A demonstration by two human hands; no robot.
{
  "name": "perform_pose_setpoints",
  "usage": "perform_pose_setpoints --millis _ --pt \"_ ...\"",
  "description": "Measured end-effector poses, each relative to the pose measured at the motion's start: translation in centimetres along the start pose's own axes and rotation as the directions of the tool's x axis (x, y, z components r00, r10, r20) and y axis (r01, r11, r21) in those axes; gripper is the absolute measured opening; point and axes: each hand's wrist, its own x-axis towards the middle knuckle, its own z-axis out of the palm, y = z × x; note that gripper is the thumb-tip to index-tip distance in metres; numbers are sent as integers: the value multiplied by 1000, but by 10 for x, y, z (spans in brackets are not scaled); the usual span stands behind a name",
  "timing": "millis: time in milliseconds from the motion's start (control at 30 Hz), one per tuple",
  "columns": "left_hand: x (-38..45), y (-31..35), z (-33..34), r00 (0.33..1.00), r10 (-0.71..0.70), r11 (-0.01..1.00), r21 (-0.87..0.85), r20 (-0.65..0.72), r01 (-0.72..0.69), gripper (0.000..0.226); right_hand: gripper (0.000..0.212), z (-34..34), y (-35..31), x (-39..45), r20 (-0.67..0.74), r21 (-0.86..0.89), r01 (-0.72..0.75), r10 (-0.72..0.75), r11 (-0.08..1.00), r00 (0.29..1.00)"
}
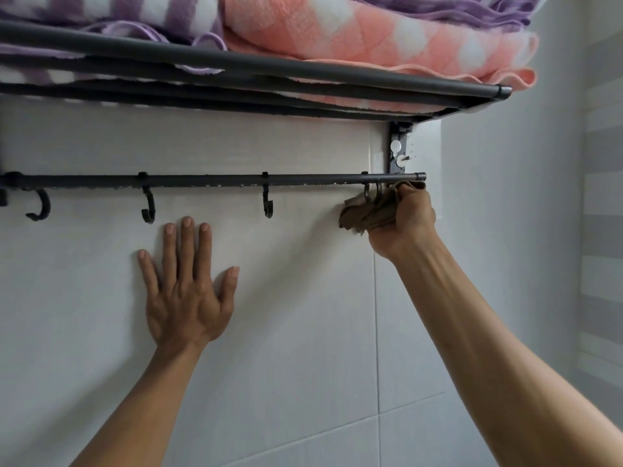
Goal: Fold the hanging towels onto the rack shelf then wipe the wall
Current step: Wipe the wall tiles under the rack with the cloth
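The folded towels already lie on the rack shelf (371,83): a purple-and-white striped towel (111,15) at the left and a pink-and-white towel (371,32) at the right, with another purple one (455,6) on top of it. All look like thick, nubbly terry, stacked in soft rounded folds. So the folding part appears done and the wall wiping is the step in hand.

The right hand (404,215) is clenched around a bunched brown cloth (365,215), pressing it to the wall (303,332) just under the right end of the hook rail (215,180), right beside the last hook and the bracket (399,150). The left hand (187,288) lies flat on the tile, fingers straight and spread, bracing below the rail.

The wall is smooth, pale glossy tile with thin grout lines; the rack is dark matte metal tube, its curved hooks (148,205) hanging empty.

The next stroke probably calls for sweeping the cloth along under the rail, working around each hook without snagging the cloth.
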Motion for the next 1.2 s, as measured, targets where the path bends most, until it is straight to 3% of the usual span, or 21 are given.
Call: perform_pose_setpoints --millis 267,367,467,667,833,933,1033,1200 --pt "-1 0 0 1000 0 1000 -8 0 0 76 22 -7 5 -11 0 -15 28 -28 999 1000" --pt "0 0 -1 1000 -5 1000 -10 3 5 76 44 -16 8 -27 -18 25 1 -1 1000 1000" --pt "-2 0 0 1000 -4 1000 -12 9 4 76 55 -21 24 -42 62 -10 -33 34 999 998" --pt "-2 -1 1 999 20 999 52 -45 -17 75 46 11 43 -63 176 -12 -119 120 993 977" --pt "-1 -1 1 1000 19 996 83 -12 -18 75 26 56 33 -63 124 153 -93 75 984 989" --pt "1 0 0 1000 4 998 65 20 -5 75 19 65 52 -66 179 56 -135 123 989 976" --pt "0 -2 0 999 -7 998 64 38 4 75 16 66 62 -72 204 3 -175 171 985 964" --pt "0 0 0 1000 5 997 79 20 -7 75 24 53 31 -62 112 177 -115 97 977 989"
